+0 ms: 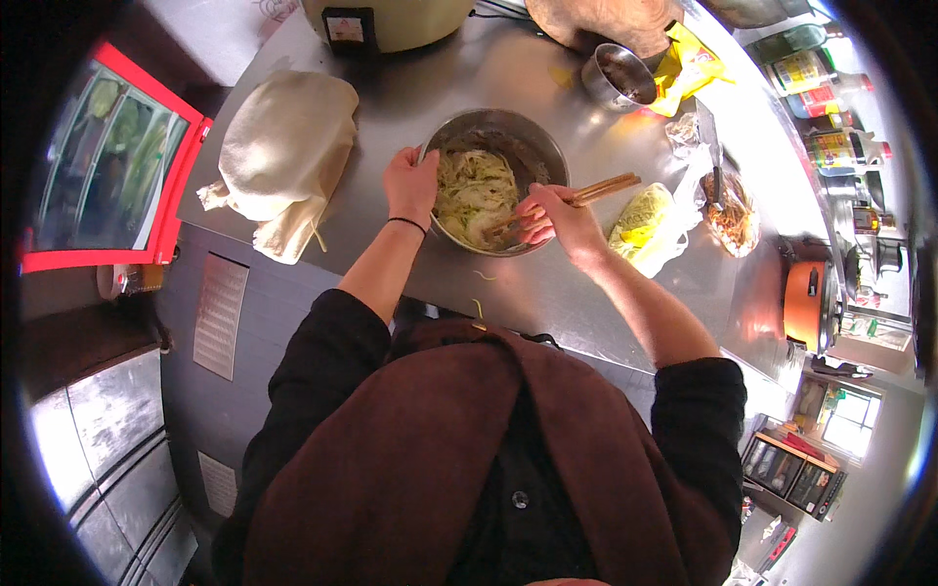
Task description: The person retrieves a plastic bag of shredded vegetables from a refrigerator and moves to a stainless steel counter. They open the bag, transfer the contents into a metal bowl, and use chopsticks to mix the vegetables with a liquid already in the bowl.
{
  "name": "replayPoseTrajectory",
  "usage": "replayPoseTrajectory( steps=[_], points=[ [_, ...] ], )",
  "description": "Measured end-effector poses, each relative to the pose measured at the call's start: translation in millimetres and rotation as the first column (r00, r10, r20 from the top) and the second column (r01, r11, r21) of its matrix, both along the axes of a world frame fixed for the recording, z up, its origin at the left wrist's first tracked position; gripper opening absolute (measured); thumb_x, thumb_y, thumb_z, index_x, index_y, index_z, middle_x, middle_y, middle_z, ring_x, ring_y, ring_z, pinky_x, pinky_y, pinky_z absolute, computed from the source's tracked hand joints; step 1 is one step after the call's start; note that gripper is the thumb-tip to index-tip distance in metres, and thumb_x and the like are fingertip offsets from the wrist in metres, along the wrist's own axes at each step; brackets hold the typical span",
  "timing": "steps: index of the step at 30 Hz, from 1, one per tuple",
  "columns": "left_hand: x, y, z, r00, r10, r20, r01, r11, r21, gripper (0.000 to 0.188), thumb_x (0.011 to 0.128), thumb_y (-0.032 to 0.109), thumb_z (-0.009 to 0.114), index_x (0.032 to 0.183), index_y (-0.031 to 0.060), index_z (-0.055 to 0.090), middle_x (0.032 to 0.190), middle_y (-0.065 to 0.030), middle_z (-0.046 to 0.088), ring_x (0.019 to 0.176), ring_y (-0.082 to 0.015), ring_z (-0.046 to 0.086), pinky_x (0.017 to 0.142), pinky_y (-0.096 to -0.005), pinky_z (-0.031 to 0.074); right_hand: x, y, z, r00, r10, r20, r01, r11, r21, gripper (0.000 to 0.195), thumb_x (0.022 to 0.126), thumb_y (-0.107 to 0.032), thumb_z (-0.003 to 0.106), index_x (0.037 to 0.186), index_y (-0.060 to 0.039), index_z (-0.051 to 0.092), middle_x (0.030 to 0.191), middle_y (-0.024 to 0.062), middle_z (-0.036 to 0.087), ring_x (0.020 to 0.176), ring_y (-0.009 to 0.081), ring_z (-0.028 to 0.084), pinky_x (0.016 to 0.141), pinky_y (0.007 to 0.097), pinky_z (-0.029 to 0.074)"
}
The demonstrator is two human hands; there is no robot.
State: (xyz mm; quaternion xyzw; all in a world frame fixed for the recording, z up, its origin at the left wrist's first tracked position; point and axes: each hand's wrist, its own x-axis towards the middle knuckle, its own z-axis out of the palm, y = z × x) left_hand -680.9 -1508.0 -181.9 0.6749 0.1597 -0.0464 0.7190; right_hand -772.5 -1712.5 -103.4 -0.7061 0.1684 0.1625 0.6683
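A round stainless steel bowl [548, 146] sits before me on the metal counter. Pale shredded vegetable, coated in something wet, fills its left and lower part; I take it for a noodle-like or cabbage mixture [476, 183]. My left hand [412, 186] grips the bowl's left rim, thumb over the edge. In my right hand [560, 220] are wooden chopsticks [604, 189], held in a closed grip over the bowl's right side. Their lower ends reach into the mixture, where the tips are hidden. Two stray pale shreds [484, 276] lie on the counter below the bowl.
Left of the bowl is a cloth-covered bundle [286, 146]. A bagged cabbage [648, 220], a knife [712, 146] and a small metal pot [620, 77] stand to the right. A large cooker [410, 26] and a round wooden board [612, 22] are at the back.
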Motion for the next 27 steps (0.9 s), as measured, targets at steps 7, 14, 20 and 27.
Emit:
replayPoseTrajectory(
  steps=[7, 14, 20, 27],
  points=[
    [-6.7, 5.3, 6.3, 0.999, -0.046, 0.006, 0.045, 0.989, 0.139, 0.022, 0.085, 0.021, 0.069, 0.087, -0.0003, 0.062, 0.076, 0.0008, 0.06, 0.07, -0.0096, 0.05, 0.066, -0.0292, 0.044, 13.9, -8.8, -3.3, 0.888, -0.459, -0.036, 0.447, 0.84, 0.307, 0.037, 0.097, -0.032, 0.05, 0.1, 0.0032, 0.058, 0.085, 0.0168, 0.064, 0.064, 0.0252, 0.068, 0.056, 0.0322, 0.057],
    [-7.3, 2.4, -3.1, 0.997, -0.071, 0.016, 0.068, 0.991, 0.113, 0.023, 0.086, 0.021, 0.068, 0.092, -0.0012, 0.065, 0.08, -0.0001, 0.064, 0.071, -0.0077, 0.052, 0.065, -0.0268, 0.044, 26.4, -11.0, -9.1, 0.931, 0.052, 0.362, 0.066, 0.95, -0.306, 0.03, 0.097, -0.03, 0.053, 0.105, -0.0031, 0.065, 0.088, 0.012, 0.069, 0.083, 0.0228, 0.069, 0.073, 0.031, 0.054],
    [-1.9, -5.3, -5.4, 0.988, -0.151, 0.017, 0.145, 0.973, 0.18, 0.021, 0.085, 0.02, 0.067, 0.088, -0.001, 0.065, 0.069, -0.0019, 0.06, 0.065, -0.0085, 0.05, 0.063, -0.0271, 0.044, 84.2, -2.1, 7.5, 0.818, 0.478, 0.321, -0.004, 0.563, -0.827, 0.03, 0.091, -0.03, 0.061, 0.097, -0.0015, 0.069, 0.078, 0.005, 0.069, 0.068, 0.0131, 0.065, 0.066, 0.0289, 0.052],
    [-4.2, -2.7, -3.3, 0.995, -0.077, 0.068, 0.067, 0.988, 0.14, 0.021, 0.086, 0.019, 0.065, 0.083, -0.0015, 0.062, 0.066, -0.0009, 0.057, 0.063, -0.0087, 0.047, 0.061, -0.0283, 0.043, 76.3, 22.8, 160.3, 0.911, 0.341, 0.231, -0.106, 0.737, -0.668, 0.033, 0.096, -0.035, 0.056, 0.094, -0.0051, 0.069, 0.074, 0.0005, 0.066, 0.064, 0.0073, 0.062, 0.06, 0.0225, 0.048]
  ],
)
